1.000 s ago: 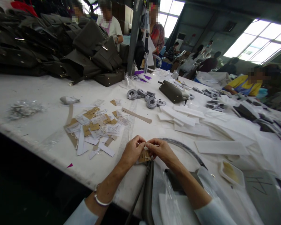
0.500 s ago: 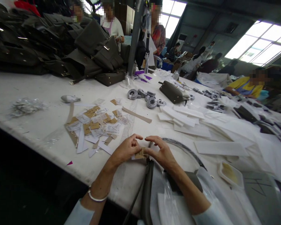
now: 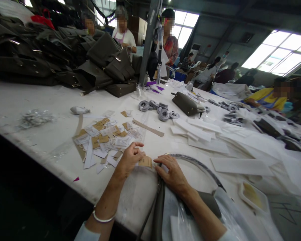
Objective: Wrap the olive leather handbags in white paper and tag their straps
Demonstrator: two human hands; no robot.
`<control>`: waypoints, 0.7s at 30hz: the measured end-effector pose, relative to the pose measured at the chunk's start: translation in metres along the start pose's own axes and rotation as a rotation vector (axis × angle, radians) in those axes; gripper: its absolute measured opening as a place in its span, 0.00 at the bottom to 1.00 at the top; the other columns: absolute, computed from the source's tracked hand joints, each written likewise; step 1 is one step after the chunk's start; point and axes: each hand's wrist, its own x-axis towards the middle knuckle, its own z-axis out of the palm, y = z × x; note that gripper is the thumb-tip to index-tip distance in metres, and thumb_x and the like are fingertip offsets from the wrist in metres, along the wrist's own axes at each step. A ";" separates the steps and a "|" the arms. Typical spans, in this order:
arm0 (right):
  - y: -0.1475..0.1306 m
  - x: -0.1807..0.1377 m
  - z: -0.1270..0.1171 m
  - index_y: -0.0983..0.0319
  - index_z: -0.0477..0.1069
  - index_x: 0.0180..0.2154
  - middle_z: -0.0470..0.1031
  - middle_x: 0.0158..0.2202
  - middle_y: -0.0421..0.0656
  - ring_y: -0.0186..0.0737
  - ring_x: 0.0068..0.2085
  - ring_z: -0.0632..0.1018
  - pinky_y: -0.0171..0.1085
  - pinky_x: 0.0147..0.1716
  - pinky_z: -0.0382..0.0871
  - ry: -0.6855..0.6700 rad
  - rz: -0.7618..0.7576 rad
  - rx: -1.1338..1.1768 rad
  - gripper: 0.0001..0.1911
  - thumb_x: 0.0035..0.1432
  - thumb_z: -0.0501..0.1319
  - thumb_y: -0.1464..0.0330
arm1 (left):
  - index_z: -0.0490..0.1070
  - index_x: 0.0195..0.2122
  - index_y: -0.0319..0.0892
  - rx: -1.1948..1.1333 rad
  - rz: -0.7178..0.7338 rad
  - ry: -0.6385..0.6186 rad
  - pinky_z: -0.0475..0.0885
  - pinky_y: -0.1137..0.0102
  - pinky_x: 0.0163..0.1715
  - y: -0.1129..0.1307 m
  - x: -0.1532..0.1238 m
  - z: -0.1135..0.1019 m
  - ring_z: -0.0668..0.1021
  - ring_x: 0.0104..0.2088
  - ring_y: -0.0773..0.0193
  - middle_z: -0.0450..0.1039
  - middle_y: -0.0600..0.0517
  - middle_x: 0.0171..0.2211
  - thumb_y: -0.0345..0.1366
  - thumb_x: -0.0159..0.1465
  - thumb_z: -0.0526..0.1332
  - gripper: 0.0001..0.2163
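Observation:
My left hand pinches a brown paper hang tag between thumb and fingers, held just above the white table. A thin pale string runs from the tag toward my right hand. That hand's fingers curl over the near end of the wrapped handle of a dark olive handbag; exactly how they grip there is partly hidden. White sheets and clear plastic cover part of the bag, which lies at the table's front edge. Left of my hands is a loose pile of brown and white tags.
Dark handbags are heaped at the back left beside a grey post. Rolled grey straps, a small dark bag, white paper strips and a white tray lie around. Several people work beyond.
My left hand has moved left with the tag, away from my right hand, stretching the string. My right hand has lowered its fingers onto the handle's end. The view has shifted slightly.

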 end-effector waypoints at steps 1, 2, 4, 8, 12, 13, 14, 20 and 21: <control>-0.001 0.000 -0.001 0.57 0.75 0.43 0.79 0.42 0.42 0.44 0.48 0.75 0.46 0.52 0.61 -0.011 -0.001 -0.011 0.09 0.60 0.61 0.70 | 0.64 0.46 0.40 -0.084 -0.021 -0.003 0.64 0.73 0.29 0.002 -0.001 0.000 0.75 0.27 0.65 0.62 0.62 0.19 0.40 0.52 0.68 0.22; -0.002 0.001 -0.002 0.57 0.75 0.43 0.79 0.42 0.42 0.44 0.48 0.75 0.45 0.51 0.61 -0.025 0.001 -0.017 0.09 0.61 0.60 0.70 | 0.64 0.46 0.41 -0.163 -0.045 -0.023 0.65 0.72 0.31 0.004 -0.002 0.000 0.77 0.30 0.63 0.62 0.62 0.20 0.40 0.51 0.69 0.24; -0.004 0.003 -0.006 0.57 0.75 0.43 0.79 0.42 0.42 0.42 0.46 0.75 0.44 0.49 0.61 -0.054 0.007 -0.031 0.09 0.64 0.56 0.69 | 0.64 0.46 0.41 -0.257 -0.085 -0.111 0.66 0.72 0.32 0.008 -0.006 0.001 0.79 0.32 0.61 0.64 0.61 0.21 0.41 0.50 0.71 0.25; 0.000 0.006 -0.013 0.57 0.76 0.36 0.79 0.35 0.41 0.40 0.40 0.75 0.41 0.46 0.61 -0.107 0.017 -0.132 0.13 0.67 0.53 0.66 | 0.68 0.44 0.41 -0.193 -0.114 -0.445 0.65 0.73 0.30 0.012 -0.017 0.006 0.79 0.31 0.62 0.66 0.59 0.22 0.42 0.52 0.72 0.22; 0.019 0.007 -0.018 0.59 0.74 0.28 0.77 0.29 0.41 0.40 0.36 0.74 0.39 0.41 0.61 -0.133 0.140 -0.266 0.19 0.68 0.51 0.64 | 0.70 0.41 0.40 -0.159 -0.200 -0.754 0.63 0.72 0.23 0.014 -0.025 0.007 0.71 0.20 0.69 0.70 0.56 0.22 0.44 0.52 0.73 0.20; 0.025 0.006 -0.019 0.59 0.74 0.27 0.76 0.28 0.41 0.40 0.35 0.73 0.39 0.39 0.61 -0.129 0.176 -0.270 0.19 0.68 0.51 0.64 | 0.70 0.40 0.40 -0.158 -0.220 -0.783 0.63 0.71 0.22 0.014 -0.026 0.007 0.68 0.18 0.71 0.71 0.55 0.22 0.44 0.52 0.73 0.20; 0.030 0.006 -0.019 0.59 0.73 0.26 0.76 0.28 0.41 0.40 0.34 0.73 0.39 0.38 0.61 -0.121 0.203 -0.261 0.20 0.68 0.51 0.63 | 0.71 0.40 0.40 -0.152 -0.234 -0.801 0.62 0.72 0.21 0.014 -0.026 0.007 0.66 0.17 0.72 0.72 0.55 0.22 0.44 0.52 0.73 0.20; 0.041 0.002 -0.012 0.59 0.72 0.26 0.75 0.28 0.42 0.40 0.33 0.72 0.39 0.38 0.60 -0.053 0.180 -0.334 0.20 0.68 0.51 0.63 | 0.73 0.45 0.42 -0.009 -0.282 -0.906 0.72 0.68 0.38 0.012 -0.025 0.012 0.79 0.33 0.62 0.70 0.58 0.21 0.41 0.49 0.74 0.23; 0.039 0.002 -0.011 0.60 0.71 0.26 0.75 0.28 0.42 0.41 0.34 0.72 0.40 0.38 0.60 -0.046 0.170 -0.361 0.19 0.68 0.51 0.64 | 0.73 0.47 0.43 0.018 -0.287 -0.917 0.72 0.67 0.41 0.015 -0.025 0.013 0.80 0.36 0.61 0.71 0.58 0.22 0.41 0.49 0.74 0.24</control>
